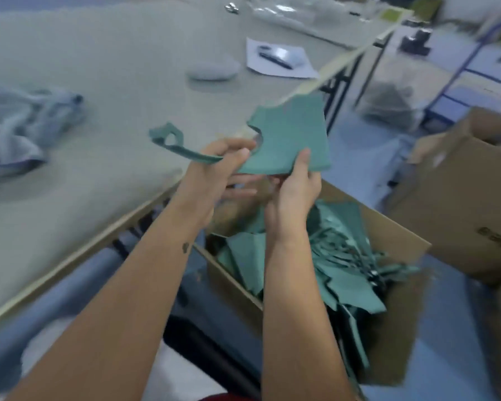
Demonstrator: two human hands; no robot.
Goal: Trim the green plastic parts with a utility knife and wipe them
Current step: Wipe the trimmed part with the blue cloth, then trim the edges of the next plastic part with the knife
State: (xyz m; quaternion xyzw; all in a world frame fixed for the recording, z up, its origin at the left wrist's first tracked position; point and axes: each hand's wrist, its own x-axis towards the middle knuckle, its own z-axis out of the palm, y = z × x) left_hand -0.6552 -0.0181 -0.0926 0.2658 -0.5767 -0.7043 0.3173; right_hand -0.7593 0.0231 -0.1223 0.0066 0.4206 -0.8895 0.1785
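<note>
I hold a flat green plastic part [289, 137] in the air over the table's edge. My right hand [295, 195] grips its lower edge, thumb on top. My left hand [217, 172] pinches the part's left side, where a narrow green strip with a ring-shaped end [171, 140] sticks out to the left. Below my hands, an open cardboard box [399, 241] on the floor holds several more green parts [339, 273]. A dark knife-like tool [274, 59] lies on a white sheet far back; blur hides what it is.
A grey-blue cloth [21, 128] lies crumpled at the table's left. A grey oval pad [213, 71] and the white paper sheet [281, 60] sit farther back. Another cardboard box [463, 204] stands at the right on the blue floor. Clear plastic bags [289, 13] lie at the table's far end.
</note>
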